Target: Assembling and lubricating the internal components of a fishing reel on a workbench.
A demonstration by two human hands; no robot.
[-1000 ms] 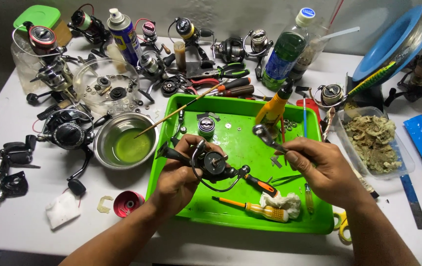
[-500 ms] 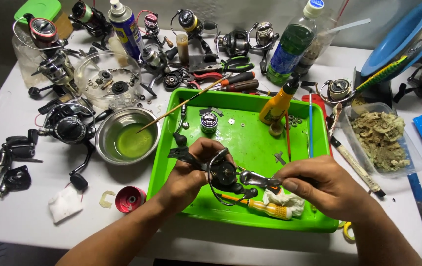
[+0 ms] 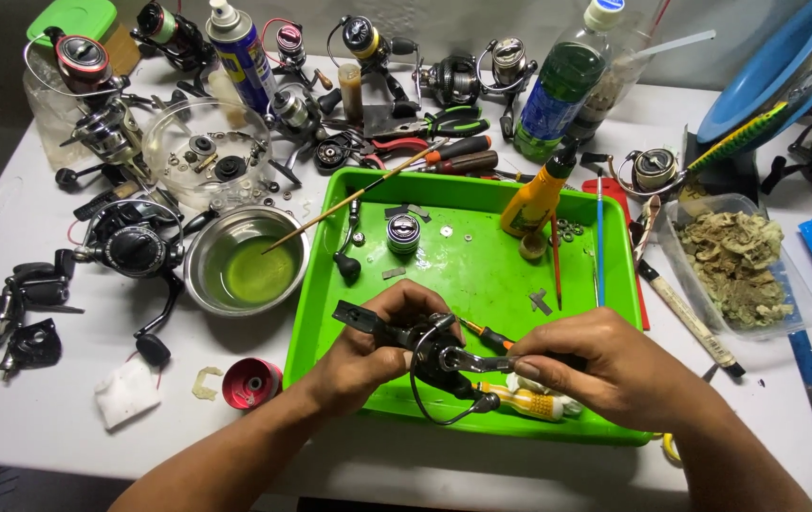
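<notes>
A black fishing reel [image 3: 430, 353] sits right at the centre of things, held over the near edge of the bright green tray [image 3: 482, 270]. The left hand [image 3: 368, 346] is wrapped around its body, fingers closed on it, the reel's stem poking out to the left of the fist. The right hand [image 3: 605, 365] pinches a slim metal tool [image 3: 477, 361] whose tip meets the reel's side — fingers closed tight on its handle. Just under the grip lie a yellow-handled screwdriver [image 3: 529, 403] and a wad of white cloth, and an orange-handled screwdriver [image 3: 487, 334] pokes out behind the reel. Further up the tray from the hands: a small spool [image 3: 403, 231] and a yellow glue bottle [image 3: 539, 197]. Left of the grip, off the tray, a steel bowl [image 3: 247, 261] of greenish liquid with a brush [image 3: 349, 199] leaning in — and near the left wrist, a red cap [image 3: 251, 383]. Well to the right, a clear tub [image 3: 738, 265] of fibrous scraps.
</notes>
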